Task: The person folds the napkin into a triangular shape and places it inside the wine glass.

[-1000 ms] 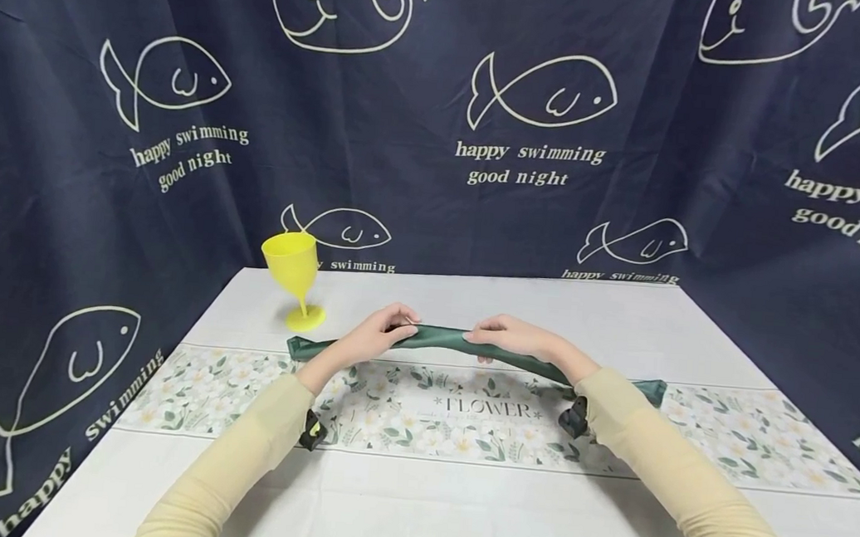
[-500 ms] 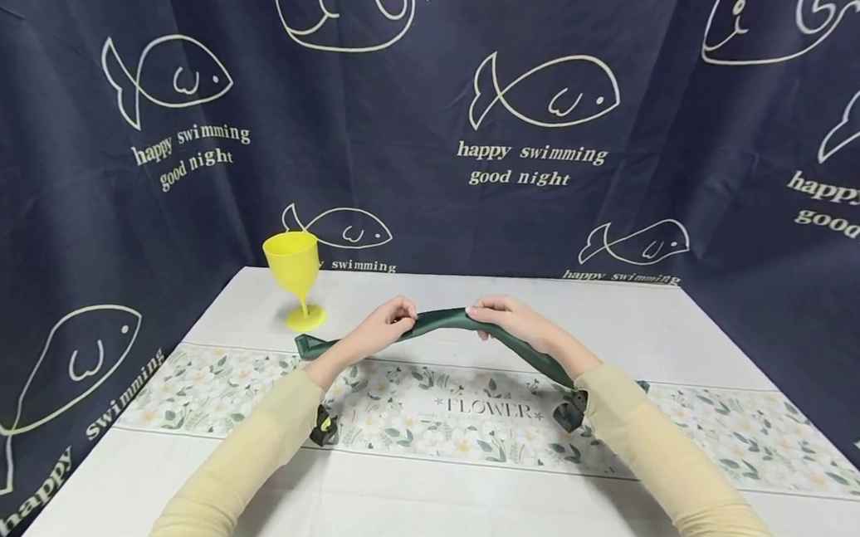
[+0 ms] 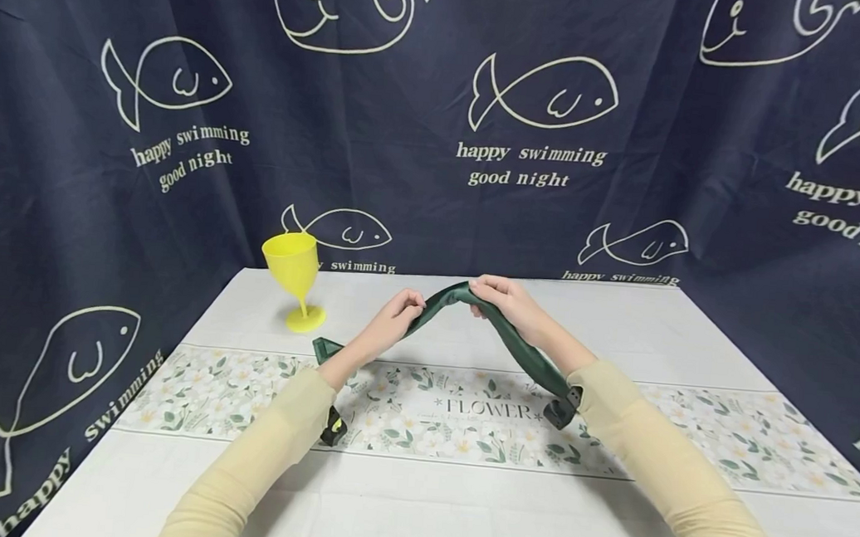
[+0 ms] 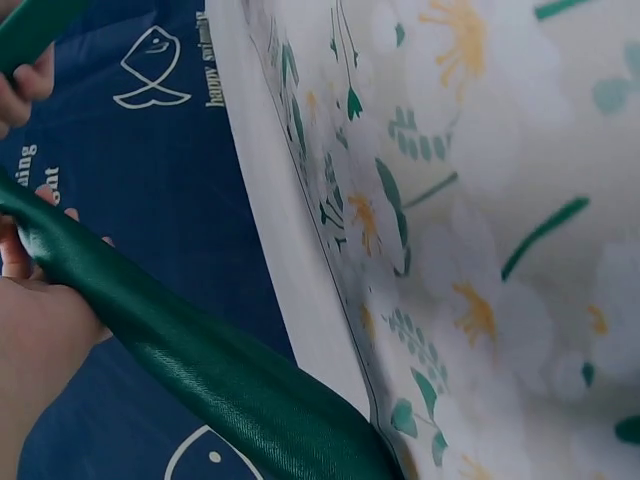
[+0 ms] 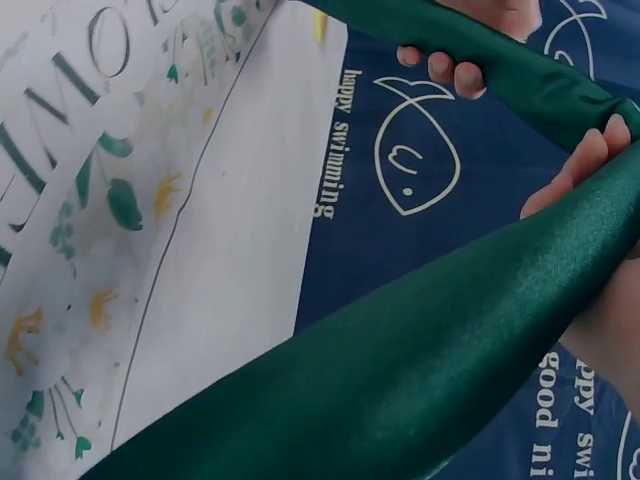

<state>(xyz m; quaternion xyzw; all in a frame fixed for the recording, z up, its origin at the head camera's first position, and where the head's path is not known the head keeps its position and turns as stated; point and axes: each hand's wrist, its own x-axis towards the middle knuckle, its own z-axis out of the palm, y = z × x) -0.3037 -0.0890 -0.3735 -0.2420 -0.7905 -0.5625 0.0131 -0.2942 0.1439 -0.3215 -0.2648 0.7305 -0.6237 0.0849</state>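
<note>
A glossy dark green satin scarf (image 3: pixel 520 347), folded into a long narrow band, is raised in an arch over the table. My left hand (image 3: pixel 395 314) pinches it on the left slope of the arch. Near the peak, my right hand (image 3: pixel 516 304) grips it between thumb and fingers, slightly higher than the left. The scarf's left end shows behind my left wrist; its right part runs down behind my right forearm. Close up in the left wrist view, the scarf (image 4: pixel 200 350) passes through the left hand (image 4: pixel 45 325). In the right wrist view, fingers (image 5: pixel 590 160) curl over the band.
A yellow plastic goblet (image 3: pixel 293 267) stands upright at the back left of the white table (image 3: pixel 458 512). Beneath my hands lies a printed floral strip (image 3: pixel 447 446) lettered FLOWER. A navy curtain (image 3: pixel 406 175) with fish drawings hangs behind and at both sides.
Both hands have risen, the right one more, lifting the scarf from a shallow curve into a steep arch. Its left end has drawn inward to the right, and its right end has slipped out of sight.
</note>
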